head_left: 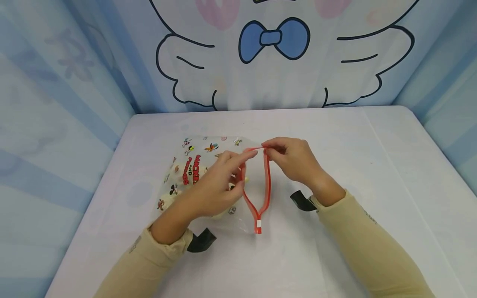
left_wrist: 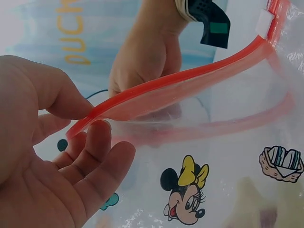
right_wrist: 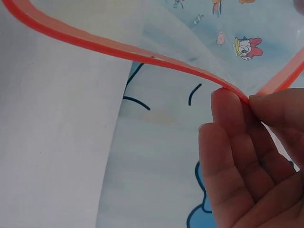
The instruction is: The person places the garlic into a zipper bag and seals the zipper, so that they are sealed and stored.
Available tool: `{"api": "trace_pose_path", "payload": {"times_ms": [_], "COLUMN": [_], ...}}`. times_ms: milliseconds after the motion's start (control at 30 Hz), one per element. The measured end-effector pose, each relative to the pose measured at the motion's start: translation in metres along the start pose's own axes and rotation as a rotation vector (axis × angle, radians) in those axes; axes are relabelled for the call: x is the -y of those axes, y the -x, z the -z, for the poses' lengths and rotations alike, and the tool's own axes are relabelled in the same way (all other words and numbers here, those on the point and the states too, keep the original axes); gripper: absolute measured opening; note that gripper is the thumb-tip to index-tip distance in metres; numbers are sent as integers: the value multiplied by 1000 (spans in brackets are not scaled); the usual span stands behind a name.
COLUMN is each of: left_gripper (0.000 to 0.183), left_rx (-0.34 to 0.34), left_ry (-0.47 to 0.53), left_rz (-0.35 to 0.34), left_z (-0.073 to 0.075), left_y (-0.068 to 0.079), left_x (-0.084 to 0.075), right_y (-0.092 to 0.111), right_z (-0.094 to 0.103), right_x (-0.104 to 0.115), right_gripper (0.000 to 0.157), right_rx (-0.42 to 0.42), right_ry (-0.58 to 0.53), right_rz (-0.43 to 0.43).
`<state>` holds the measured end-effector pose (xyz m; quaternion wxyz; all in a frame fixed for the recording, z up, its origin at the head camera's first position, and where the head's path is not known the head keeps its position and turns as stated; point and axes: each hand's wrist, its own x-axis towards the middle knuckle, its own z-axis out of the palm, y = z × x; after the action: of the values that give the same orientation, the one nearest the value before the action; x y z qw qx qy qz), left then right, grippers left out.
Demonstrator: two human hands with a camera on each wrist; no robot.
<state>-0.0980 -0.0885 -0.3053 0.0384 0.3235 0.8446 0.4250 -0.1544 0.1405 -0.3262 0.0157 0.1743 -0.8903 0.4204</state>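
A clear zipper bag (head_left: 175, 169) printed with cartoon characters lies on the table, its red-edged mouth (head_left: 267, 178) spread apart on the right side. At the near end of the red edge sits a white slider (head_left: 258, 223). My left hand (head_left: 220, 186) reaches over the bag and pinches one red lip between thumb and fingers. With thumb and fingertips my right hand (head_left: 294, 159) pinches the far corner of the red edge. In the left wrist view a printed mouse head (left_wrist: 185, 192) shows below the opening. Pale yellowish contents (left_wrist: 247, 204) show through the plastic.
The bag rests on a white-covered table (head_left: 372, 174). A patterned curtain (head_left: 272, 82) with a blue bow print hangs behind its far edge, and more curtain hangs on both sides. Black straps (head_left: 201, 240) stick out from the sleeve cuffs.
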Motion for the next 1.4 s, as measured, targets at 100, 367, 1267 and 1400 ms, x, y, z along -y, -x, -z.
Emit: {"api": "trace_pose_path", "payload": {"times_ms": [100,367,1267,1400], "left_gripper": [69,57,47,36], "left_rx": [-1,-84,-133,-195], "left_ry": [27,48,-428,-431], "left_rz": [20,49,-82,-200], "left_z": [-5,-17,-78,-77], "left_y": [1,11,55,54], "left_x": [1,1,6,9], "right_y": [-2,-5,-11,-11], "right_z": [1,1,4,6], "right_x": [-1,-2,4,2], "right_gripper": [22,23,24,24], "right_rx": [-15,-30,-37,-52], "right_ry": [-14,-43,-77,-72], "right_rz": [-14,-52,-104,-111]}}
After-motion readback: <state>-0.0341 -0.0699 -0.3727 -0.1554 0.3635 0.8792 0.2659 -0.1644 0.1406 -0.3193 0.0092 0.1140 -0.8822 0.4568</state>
